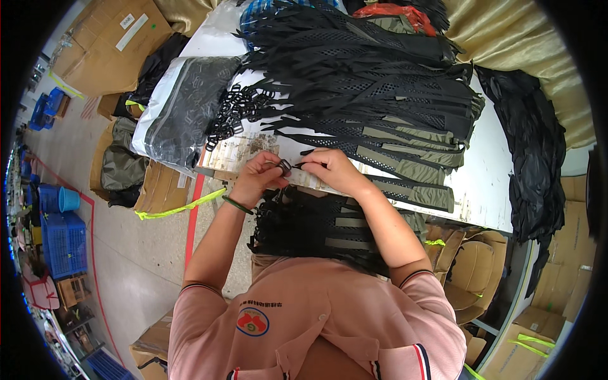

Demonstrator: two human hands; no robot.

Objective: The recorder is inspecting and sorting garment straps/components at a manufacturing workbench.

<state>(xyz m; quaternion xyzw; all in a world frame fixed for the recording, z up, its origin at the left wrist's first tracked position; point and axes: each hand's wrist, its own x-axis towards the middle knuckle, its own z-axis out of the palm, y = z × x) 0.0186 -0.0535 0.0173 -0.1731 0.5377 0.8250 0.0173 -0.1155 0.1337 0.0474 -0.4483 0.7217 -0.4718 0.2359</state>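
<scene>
My left hand (261, 174) pinches a small black plastic buckle (285, 166) at the near edge of the white table (491, 190). Close beside it, my right hand (335, 171) is closed on the thin end of a black strap (299, 166), which meets the buckle; whether it passes through the slot is too small to tell. Beyond my hands lies a thick row of black mesh straps (380, 88) with grey-green panels, their narrow ends pointing left. A heap of loose black buckles (239, 109) lies left of them. More mesh straps (310, 228) rest across my lap.
A clear plastic bag of buckles (190, 111) lies at the table's left corner. Cardboard boxes (104, 47) stand at the left, others (472, 266) under the right side. Black fabric (529, 145) hangs over the right edge. Blue crates (65, 244) stand far left.
</scene>
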